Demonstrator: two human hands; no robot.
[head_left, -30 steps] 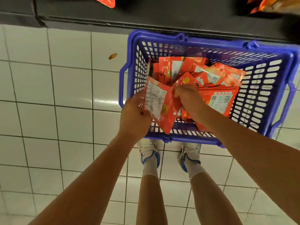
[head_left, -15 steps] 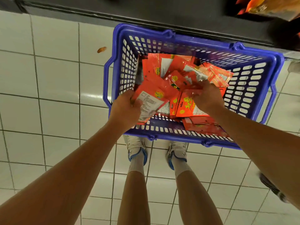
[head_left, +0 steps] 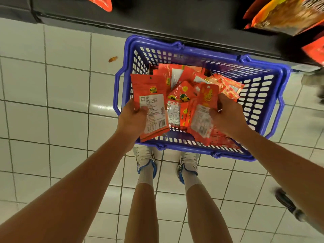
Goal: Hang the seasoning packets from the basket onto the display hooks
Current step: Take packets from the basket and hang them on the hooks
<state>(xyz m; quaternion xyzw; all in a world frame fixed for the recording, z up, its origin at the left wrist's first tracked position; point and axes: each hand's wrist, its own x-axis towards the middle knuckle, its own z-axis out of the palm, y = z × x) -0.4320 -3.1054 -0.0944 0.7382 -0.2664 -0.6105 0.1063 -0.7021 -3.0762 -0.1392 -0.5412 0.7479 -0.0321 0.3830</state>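
A blue plastic basket [head_left: 263, 85] stands on the tiled floor in front of my feet, holding several red seasoning packets [head_left: 177, 76]. My left hand [head_left: 133, 118] grips one red packet [head_left: 152, 106] by its lower left side, its back label and barcode facing me, over the basket's left part. My right hand [head_left: 228, 116] holds another red packet [head_left: 203, 111] upright over the basket's middle, hang hole at the top. No display hooks are visible.
A dark shelf base [head_left: 157, 20] runs along the top edge behind the basket. Hanging packets [head_left: 287, 13] show at the upper right and one [head_left: 103, 2] at the top left. A small scrap [head_left: 113, 59] lies on the floor tiles. Someone's shoe [head_left: 287, 204] is at the right.
Both hands have risen from among the packets, each lifting one packet upright above the pile. The left packet turned so its hang hole points up.
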